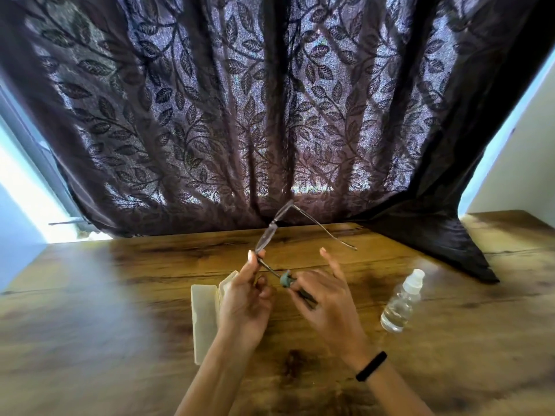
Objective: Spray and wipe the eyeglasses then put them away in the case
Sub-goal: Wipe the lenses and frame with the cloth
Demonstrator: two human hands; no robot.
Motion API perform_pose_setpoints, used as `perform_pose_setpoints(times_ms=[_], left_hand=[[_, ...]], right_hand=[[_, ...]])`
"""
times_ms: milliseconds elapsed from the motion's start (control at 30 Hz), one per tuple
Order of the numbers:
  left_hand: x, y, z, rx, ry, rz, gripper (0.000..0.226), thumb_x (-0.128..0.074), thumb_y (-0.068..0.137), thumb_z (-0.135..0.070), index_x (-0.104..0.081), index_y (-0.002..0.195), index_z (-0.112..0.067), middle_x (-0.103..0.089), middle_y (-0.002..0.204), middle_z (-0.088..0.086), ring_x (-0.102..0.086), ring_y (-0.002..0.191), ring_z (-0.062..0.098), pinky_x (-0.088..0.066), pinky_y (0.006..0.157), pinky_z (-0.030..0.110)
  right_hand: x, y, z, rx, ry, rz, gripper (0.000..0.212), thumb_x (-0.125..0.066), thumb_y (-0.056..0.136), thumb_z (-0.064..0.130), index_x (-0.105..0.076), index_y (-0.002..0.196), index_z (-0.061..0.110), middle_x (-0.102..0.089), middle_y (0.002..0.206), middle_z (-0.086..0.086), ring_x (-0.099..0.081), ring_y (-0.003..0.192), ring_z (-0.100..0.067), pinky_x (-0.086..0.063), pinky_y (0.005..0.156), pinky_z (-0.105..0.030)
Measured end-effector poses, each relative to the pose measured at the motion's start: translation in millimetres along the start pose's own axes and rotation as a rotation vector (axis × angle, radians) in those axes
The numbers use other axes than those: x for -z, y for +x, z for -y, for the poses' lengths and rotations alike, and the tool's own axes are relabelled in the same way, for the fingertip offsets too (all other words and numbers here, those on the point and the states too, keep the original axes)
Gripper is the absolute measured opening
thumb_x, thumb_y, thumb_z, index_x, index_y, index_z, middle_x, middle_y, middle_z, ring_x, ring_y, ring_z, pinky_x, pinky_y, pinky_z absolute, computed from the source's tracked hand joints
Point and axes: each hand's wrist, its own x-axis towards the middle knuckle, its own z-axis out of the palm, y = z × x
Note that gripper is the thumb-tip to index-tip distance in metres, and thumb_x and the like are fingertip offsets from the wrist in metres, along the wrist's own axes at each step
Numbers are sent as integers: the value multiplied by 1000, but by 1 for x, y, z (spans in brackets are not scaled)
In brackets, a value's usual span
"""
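Wooden table (120,295): left hand (244,304) grips eyeglasses (271,232) over case (204,319); right hand (326,304) pinches cloth (286,280); bottle (401,301) right.

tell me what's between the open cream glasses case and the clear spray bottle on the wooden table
In the head view, both hands: the left hand and right hand, holding the thin-framed eyeglasses above the table, between the case and bottle.
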Motion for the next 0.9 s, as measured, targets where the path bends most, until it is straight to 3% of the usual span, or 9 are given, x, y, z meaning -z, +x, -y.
perform_pose_setpoints(times_ms=[167, 300, 500, 667, 900], left_hand=[[0, -5, 16, 23, 82, 73, 19, -60, 77, -32, -68, 72, -15, -54, 55, -3, -45, 39, 3, -39, 35, 14], [2, -8, 13, 8, 121, 90, 23, -60, 78, -35, -68, 77, -13, -54, 58, -2, -44, 41, 4, -40, 37, 15], [4, -4, 3, 9, -27, 48, 17, -61, 76, -31, -64, 78, -14, -50, 61, -2, -44, 41, 3, -36, 33, 12], [11, 1, -16, -68, -130, 2, 12, -60, 73, -28, -64, 77, -18, -51, 52, -10, -38, 39, 2, -28, 31, 11], [17, 4, -29, -48, -113, -22, 15, -53, 87, -29, -61, 81, -17, -45, 52, -11, -35, 39, 3, -25, 30, 11]], right_hand=[[-4, 17, 18, -104, 101, -40, 18, -66, 80, 13, -54, 66, 12, -59, 60, 5, -55, 58, -9, -20, 114, -36], [-5, 25, 23, -147, 161, -51, 16, -67, 78, 12, -55, 67, 10, -60, 59, 2, -57, 60, -12, -19, 114, -36], [-8, 23, 16, -39, 86, -12, 21, -66, 79, 15, -50, 67, 14, -56, 59, 6, -52, 57, -8, -20, 114, -34], [-1, 8, -7, 74, -47, 74, 16, -70, 77, 13, -55, 71, 14, -65, 71, 6, -59, 64, -8, -18, 114, -36], [7, -2, -25, 102, -76, 79, 9, -69, 76, 16, -60, 77, 16, -70, 83, 6, -64, 75, -7, -23, 111, -44]])
